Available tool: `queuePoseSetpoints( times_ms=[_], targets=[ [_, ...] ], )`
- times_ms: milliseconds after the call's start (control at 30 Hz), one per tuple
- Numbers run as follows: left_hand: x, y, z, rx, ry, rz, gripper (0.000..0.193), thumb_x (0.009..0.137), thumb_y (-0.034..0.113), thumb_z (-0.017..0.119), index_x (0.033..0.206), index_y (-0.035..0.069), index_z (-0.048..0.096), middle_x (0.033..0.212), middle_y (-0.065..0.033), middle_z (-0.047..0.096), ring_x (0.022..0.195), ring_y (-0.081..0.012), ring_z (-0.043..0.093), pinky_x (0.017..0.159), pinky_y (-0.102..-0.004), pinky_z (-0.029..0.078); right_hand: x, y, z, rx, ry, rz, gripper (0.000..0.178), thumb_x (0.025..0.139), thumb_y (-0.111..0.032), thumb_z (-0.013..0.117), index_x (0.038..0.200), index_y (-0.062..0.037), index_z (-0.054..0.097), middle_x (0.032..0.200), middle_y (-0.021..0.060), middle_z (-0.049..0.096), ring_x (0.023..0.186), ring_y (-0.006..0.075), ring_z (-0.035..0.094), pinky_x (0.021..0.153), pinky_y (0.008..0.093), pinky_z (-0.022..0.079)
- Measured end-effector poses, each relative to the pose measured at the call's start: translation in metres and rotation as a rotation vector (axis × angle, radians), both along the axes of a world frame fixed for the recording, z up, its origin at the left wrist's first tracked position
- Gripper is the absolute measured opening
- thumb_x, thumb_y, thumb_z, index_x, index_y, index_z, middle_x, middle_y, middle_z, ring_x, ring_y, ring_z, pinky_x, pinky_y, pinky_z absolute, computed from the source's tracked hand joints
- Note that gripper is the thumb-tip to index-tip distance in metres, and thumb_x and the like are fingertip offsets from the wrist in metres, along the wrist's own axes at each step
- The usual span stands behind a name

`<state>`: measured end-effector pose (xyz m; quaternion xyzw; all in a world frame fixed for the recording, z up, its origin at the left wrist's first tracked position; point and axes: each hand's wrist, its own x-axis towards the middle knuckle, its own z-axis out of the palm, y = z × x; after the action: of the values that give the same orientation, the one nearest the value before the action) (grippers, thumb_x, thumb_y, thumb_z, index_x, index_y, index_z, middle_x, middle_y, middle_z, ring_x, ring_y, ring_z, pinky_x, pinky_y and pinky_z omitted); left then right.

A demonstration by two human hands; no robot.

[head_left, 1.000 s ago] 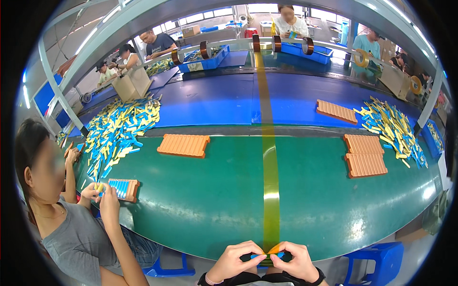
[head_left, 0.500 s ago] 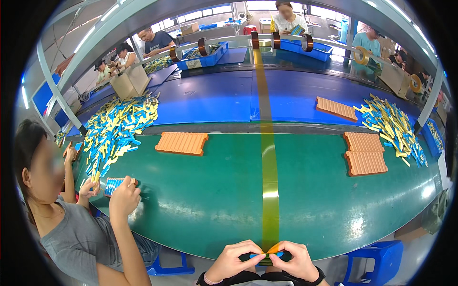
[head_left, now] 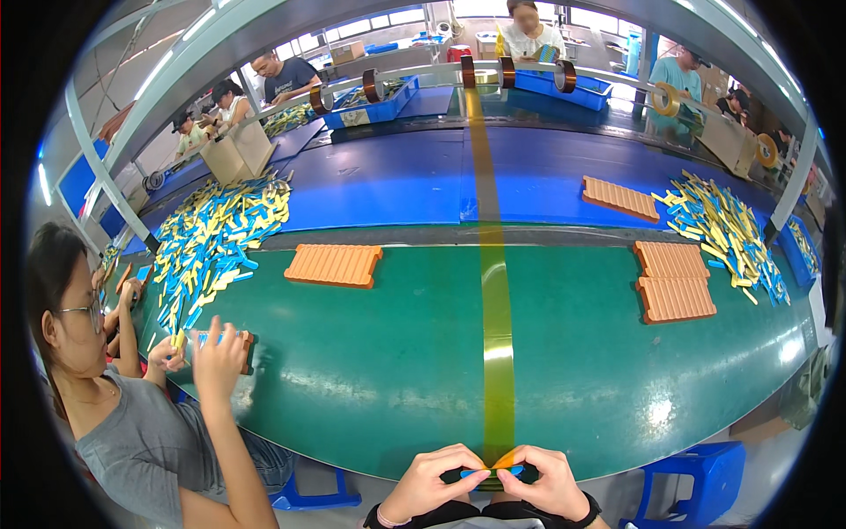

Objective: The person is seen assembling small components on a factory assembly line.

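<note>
At the table's near edge, my left hand [head_left: 434, 480] and my right hand [head_left: 548, 485] meet with thumbs and forefingers pinched. Between them is the near end of a wide strip of see-through amber tape [head_left: 498, 379]. A small blue strip [head_left: 515, 472] shows at both thumbs, against the tape end; how it sits under the fingertips is hidden. The tape runs away from me, taut over the green tabletop [head_left: 397, 370], up to a tape roll [head_left: 468, 72] on a rail.
Orange ribbed trays [head_left: 333, 265] lie left of the tape, and more ribbed trays [head_left: 677, 300] lie right. Heaps of blue and yellow strips [head_left: 216, 234] flank the table. A co-worker [head_left: 132, 441] sits at my left, hands over a tray. A blue stool [head_left: 692, 485] stands at lower right.
My hands keep the same pinch in almost the same place. The co-worker's near hand at my left has shifted up and left above the tray, its fingers now more spread.
</note>
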<state>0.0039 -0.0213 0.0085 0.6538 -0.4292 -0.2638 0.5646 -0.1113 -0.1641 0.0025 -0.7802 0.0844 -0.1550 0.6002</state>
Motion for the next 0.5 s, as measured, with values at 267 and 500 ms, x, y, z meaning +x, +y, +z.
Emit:
queuePoseSetpoints(
  times_ms=[267,500],
  targets=[
    [-0.0002,0.0002,-0.0023,-0.014,-0.002,0.005,0.007,0.072,0.001,0.063,0.077,-0.003,0.058,0.072,-0.0082,0.059,0.064,-0.0176,0.055,0.059,-0.0252,0.044,0.0004,0.0000,0.0003,-0.006,-0.001,0.003,0.012,0.069,-0.003,0.066,0.077,0.0019,0.058,0.076,0.0103,0.062,0.065,0.0172,0.060,0.061,0.0244,0.046],
    [-0.0003,-0.0003,-0.0038,-0.015,-0.011,0.010,0.007,0.073,0.000,0.062,0.078,-0.003,0.059,0.073,-0.0082,0.059,0.063,-0.0172,0.055,0.058,-0.0250,0.044,0.0018,-0.0005,-0.0012,-0.050,-0.091,-0.008,0.012,0.070,-0.004,0.065,0.076,0.0005,0.056,0.071,0.0086,0.059,0.059,0.0157,0.057,0.054,0.0237,0.046]
  ],
)
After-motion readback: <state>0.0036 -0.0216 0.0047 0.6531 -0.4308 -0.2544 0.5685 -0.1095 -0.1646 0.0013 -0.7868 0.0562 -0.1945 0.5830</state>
